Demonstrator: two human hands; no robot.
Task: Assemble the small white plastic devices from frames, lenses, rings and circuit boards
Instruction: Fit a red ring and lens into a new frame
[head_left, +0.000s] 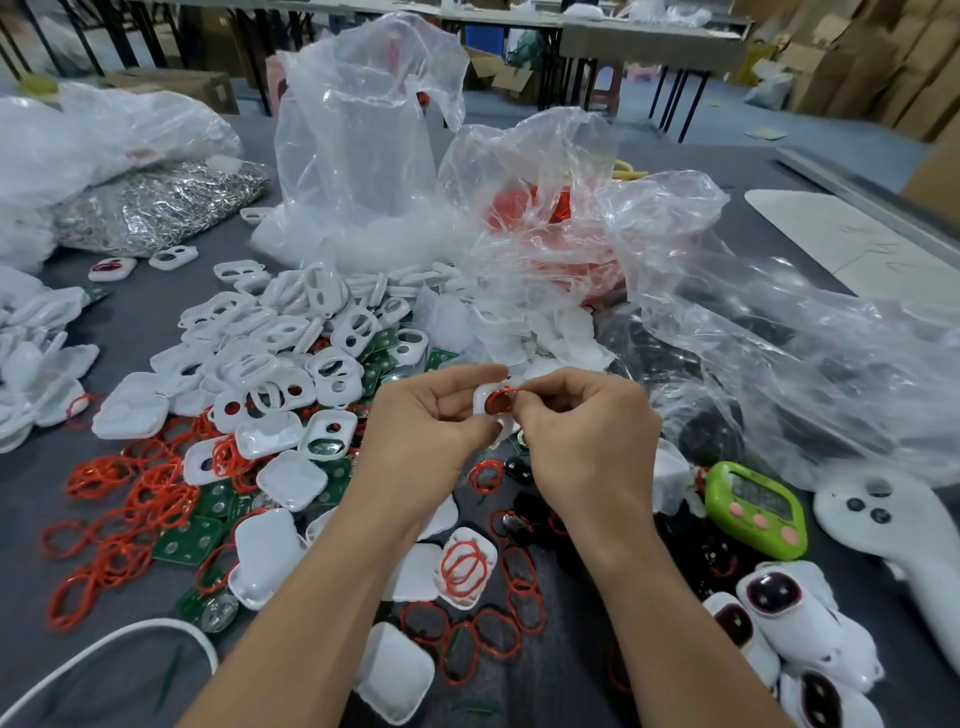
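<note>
Across the grey surface (140, 332) lie three big clear plastic bags: a tall one (358, 135) standing toward the far edge, one beside it holding red parts (540, 218), and a crumpled one (779, 338) spread toward the right edge. Near the far left corner sits a bag of silvery metal pieces (156, 202). Left of centre a heap of white frames (270, 343) spills toward the near edge, where loose red rings (130, 493) and green circuit boards (189, 540) are mixed in with white covers. By the right edge lies a white controller (883, 525), just beside it a green timer (756, 506), and at the near right corner a cluster of finished devices (779, 597) with dark lenses. Above the middle of the surface both hands meet. The left hand (431, 415) holds a white frame (483, 397), its fingers (467, 374) curled over the top edge and the thumb under it. The right hand (587, 431) touches that frame from the right, its fingers (540, 389) pressed together and pinching a red ring (501, 400) that sits at the frame's opening, between the two sets of fingertips.
</note>
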